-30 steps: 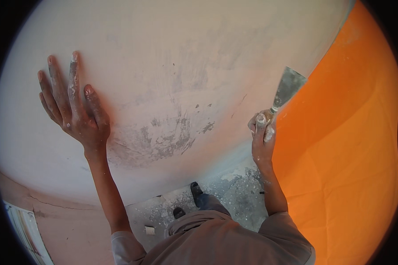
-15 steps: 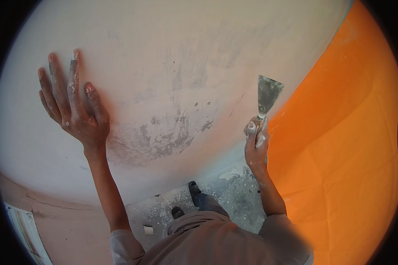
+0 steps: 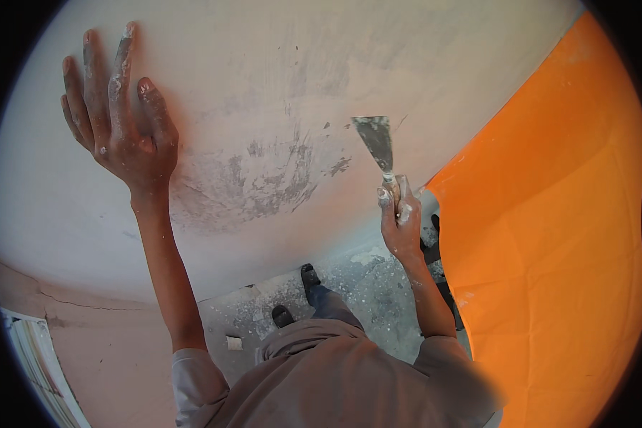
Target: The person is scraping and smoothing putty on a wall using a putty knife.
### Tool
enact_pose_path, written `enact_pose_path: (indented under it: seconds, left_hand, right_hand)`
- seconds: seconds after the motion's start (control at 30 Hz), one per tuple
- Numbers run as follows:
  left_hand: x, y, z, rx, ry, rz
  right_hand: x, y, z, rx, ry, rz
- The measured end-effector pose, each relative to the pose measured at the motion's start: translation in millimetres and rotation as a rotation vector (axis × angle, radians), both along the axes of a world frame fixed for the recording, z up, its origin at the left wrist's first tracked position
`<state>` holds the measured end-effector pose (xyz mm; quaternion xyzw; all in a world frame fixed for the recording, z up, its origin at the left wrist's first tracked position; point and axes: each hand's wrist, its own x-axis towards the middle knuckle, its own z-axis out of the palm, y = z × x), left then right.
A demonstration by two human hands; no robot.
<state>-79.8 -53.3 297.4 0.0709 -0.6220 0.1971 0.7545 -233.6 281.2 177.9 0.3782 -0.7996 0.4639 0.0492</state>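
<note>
My left hand lies open on the pale wall, fingers spread and dusted with white. In my right hand is a putty knife, gripped by its handle with the thumb along it. The metal blade is smeared and points up and slightly left, in front of the wall. Whether its edge touches the surface I cannot tell. Between my hands the wall carries a rough patch of grey, scraped-looking marks, with a few small dark spots near the blade.
An orange sheet hangs along the right side, with dark objects partly hidden behind its edge. My feet in dark shoes stand on a grey floor speckled white. A small white piece lies there. A cracked pinkish surface is at lower left.
My right hand has moved left with the putty knife, and the blade now leans left instead of right. The view has shifted; my left hand stays flat on the wall. More shows beside the orange sheet.
</note>
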Motion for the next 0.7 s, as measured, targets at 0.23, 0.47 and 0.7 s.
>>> enact_pose_path:
  seconds: [0.23, 0.47, 0.7]
  left_hand:
    - [-3.1, -3.9, -1.3, -0.026, 0.008, -0.001]
    - [-5.7, -4.5, 0.0, -0.058, 0.013, -0.004]
    - [-3.6, 3.8, -3.8, 0.002, 0.006, 0.017]
  right_hand:
    - [-0.9, -11.1, -15.1, -0.048, 0.037, 0.019]
    - [-10.3, -0.7, -27.3, -0.071, -0.116, 0.114]
    - [3.0, -9.3, -37.3, 0.019, -0.166, 0.049]
